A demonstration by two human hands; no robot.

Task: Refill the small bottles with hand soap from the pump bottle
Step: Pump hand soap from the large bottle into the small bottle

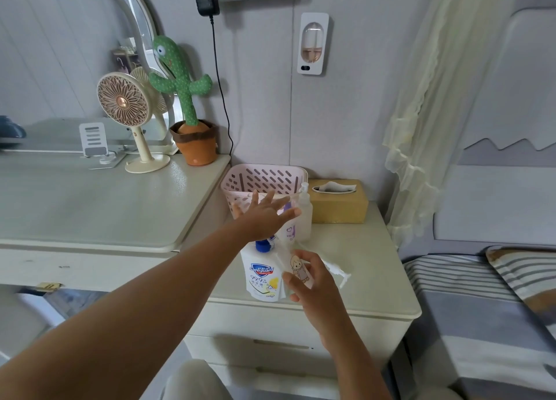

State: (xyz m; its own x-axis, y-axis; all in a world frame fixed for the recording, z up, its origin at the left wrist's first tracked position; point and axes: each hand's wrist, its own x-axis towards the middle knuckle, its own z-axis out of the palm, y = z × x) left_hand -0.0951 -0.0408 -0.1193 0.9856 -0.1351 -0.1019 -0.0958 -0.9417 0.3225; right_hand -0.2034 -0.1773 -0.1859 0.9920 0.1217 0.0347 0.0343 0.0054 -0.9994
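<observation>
Right hand grip grasping small clear bottle beside Safeguard pump bottle; left hand grip released, fingers spread above the pump.

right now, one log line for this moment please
left hand open, pressing soap pump bottle | right hand holding small bottle beside it | spare bottle behind

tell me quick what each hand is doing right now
Left hand: open, fingers spread, pressing down on the pump bottle.
Right hand: closed around a small bottle with a cartoon figure, held beside the pump bottle.
</observation>
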